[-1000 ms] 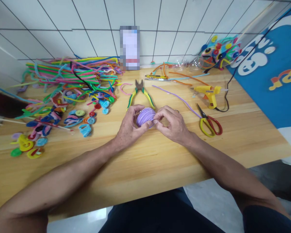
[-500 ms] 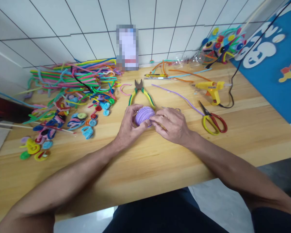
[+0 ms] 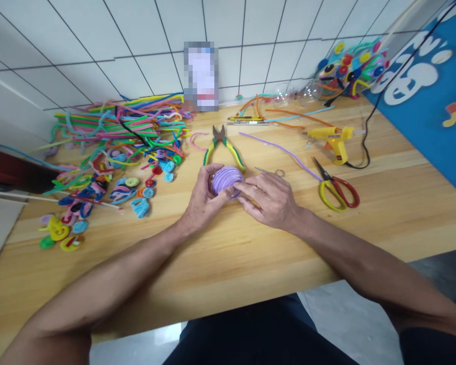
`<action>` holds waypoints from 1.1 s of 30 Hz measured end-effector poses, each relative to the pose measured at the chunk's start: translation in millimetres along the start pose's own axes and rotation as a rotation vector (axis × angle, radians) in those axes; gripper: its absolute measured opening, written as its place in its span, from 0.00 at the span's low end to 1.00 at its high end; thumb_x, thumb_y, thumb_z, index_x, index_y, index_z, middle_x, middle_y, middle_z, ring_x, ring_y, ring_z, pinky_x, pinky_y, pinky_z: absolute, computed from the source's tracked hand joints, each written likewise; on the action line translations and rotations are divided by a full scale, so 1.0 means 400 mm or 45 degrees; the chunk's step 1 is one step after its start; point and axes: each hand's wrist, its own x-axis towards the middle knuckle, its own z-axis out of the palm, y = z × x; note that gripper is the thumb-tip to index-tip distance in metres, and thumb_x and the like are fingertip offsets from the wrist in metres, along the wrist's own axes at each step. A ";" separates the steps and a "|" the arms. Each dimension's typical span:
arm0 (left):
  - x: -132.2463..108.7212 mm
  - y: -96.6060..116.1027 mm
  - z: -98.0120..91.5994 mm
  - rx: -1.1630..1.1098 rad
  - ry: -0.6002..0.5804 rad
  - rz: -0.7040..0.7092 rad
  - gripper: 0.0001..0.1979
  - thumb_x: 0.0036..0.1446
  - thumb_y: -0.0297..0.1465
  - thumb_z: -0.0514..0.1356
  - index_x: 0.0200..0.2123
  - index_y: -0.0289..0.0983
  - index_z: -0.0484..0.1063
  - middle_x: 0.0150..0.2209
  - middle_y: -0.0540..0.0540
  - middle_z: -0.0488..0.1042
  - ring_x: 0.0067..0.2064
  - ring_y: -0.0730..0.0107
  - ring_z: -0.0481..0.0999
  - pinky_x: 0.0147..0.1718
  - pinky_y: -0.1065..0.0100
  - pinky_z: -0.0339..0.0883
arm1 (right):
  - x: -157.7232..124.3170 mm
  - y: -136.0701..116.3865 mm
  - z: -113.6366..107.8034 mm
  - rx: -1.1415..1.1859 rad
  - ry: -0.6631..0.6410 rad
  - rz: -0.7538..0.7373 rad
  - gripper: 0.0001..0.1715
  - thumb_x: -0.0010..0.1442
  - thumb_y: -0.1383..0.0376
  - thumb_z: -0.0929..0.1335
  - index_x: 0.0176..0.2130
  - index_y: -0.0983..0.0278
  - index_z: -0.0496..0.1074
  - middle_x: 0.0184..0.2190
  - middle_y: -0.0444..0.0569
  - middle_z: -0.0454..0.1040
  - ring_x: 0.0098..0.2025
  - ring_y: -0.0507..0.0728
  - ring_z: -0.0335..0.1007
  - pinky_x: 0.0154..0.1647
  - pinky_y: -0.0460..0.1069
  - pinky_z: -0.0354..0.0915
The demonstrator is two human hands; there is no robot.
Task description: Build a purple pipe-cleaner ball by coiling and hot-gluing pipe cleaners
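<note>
A ball wound with purple pipe cleaner rests in my left hand, its fingers curled round the left side and its thumb along the lower front. My right hand is closed, and its thumb and index finger press on the ball's right edge; the exact spot between those fingertips is hidden. Pliers with yellow-green handles lie spread just beyond the ball. Past my right hand, a loose purple pipe cleaner runs to the scissors, which have one yellow and one red handle.
A pile of coloured pipe cleaners and several coiled pieces cover the table's left side. A yellow glue gun with a black cord lies at right. Cutter knives and a phone are at the back, near a decorated clear bottle.
The view has shifted slightly. My right fingers have moved a little at the ball's right edge, and a thin metal piece behind that hand shows more. My left hand keeps its hold.
</note>
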 end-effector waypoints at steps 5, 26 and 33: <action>0.000 -0.006 0.000 0.008 0.008 0.007 0.28 0.64 0.45 0.70 0.60 0.43 0.65 0.57 0.41 0.75 0.58 0.58 0.79 0.60 0.53 0.77 | -0.002 -0.003 0.002 -0.004 -0.055 0.010 0.19 0.68 0.69 0.72 0.57 0.58 0.80 0.43 0.50 0.83 0.43 0.60 0.82 0.46 0.57 0.77; 0.000 -0.007 -0.002 -0.027 -0.007 0.013 0.31 0.65 0.48 0.70 0.62 0.44 0.63 0.61 0.40 0.74 0.60 0.57 0.80 0.62 0.52 0.77 | -0.004 -0.015 -0.003 0.032 -0.037 -0.031 0.21 0.70 0.69 0.71 0.61 0.61 0.78 0.39 0.50 0.83 0.39 0.59 0.80 0.42 0.56 0.78; -0.001 -0.005 0.000 -0.029 0.018 -0.012 0.33 0.62 0.50 0.72 0.62 0.44 0.64 0.59 0.40 0.74 0.59 0.56 0.79 0.61 0.52 0.77 | 0.003 -0.019 -0.004 -0.046 -0.047 -0.049 0.18 0.71 0.68 0.71 0.59 0.63 0.78 0.37 0.49 0.83 0.36 0.58 0.79 0.40 0.55 0.77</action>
